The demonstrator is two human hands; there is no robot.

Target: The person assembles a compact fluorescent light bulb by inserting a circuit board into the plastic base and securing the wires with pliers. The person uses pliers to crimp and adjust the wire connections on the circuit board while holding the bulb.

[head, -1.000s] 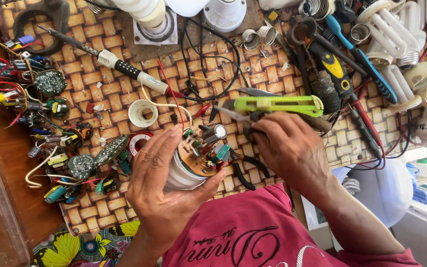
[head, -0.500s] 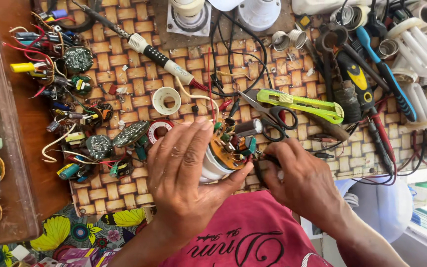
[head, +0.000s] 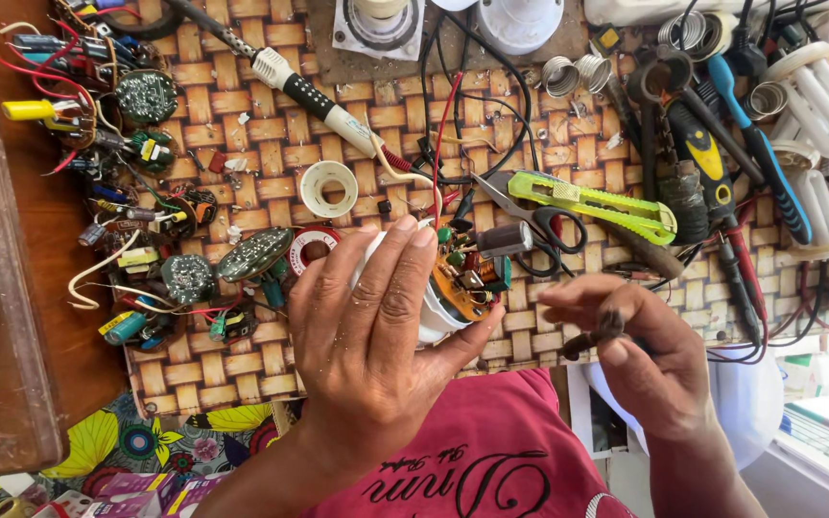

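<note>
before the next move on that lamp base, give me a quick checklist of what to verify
1. Left hand has a firm hold on the white lamp base: ok, fingers wrap over it.
2. Circuit board faces up and is exposed: ok.
3. Right hand holds a tool: ok, it pinches a small dark tool; its kind cannot be told.
4. Tool tip is on the board: not ok, it is apart from it.
5. Green scissors lie out of the way: ok, on the woven mat beyond the board.
6. Soldering iron is hot: cannot tell.
</note>
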